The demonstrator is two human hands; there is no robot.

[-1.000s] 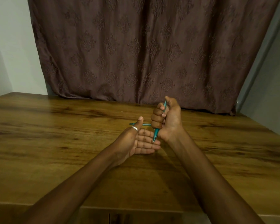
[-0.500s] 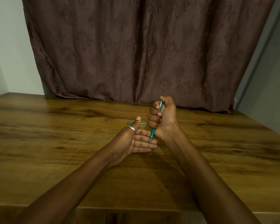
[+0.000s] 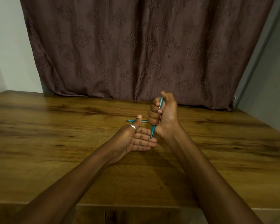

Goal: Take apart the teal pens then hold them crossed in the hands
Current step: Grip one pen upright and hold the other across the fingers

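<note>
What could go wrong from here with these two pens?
The right hand grips the upright teal pen, tip down beside the open left hand, and may jab its fingers. The level teal pen behind that hand's thumb has no visible left-hand grip and may drop.

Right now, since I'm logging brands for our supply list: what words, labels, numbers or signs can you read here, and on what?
No text can be read anywhere.
On the upright teal pen in the right hand: no print shows.
On the level teal pen: too small to tell.
On the curtain: embossed pattern only, no words.
On the thumb ring: no marking shows.
</note>
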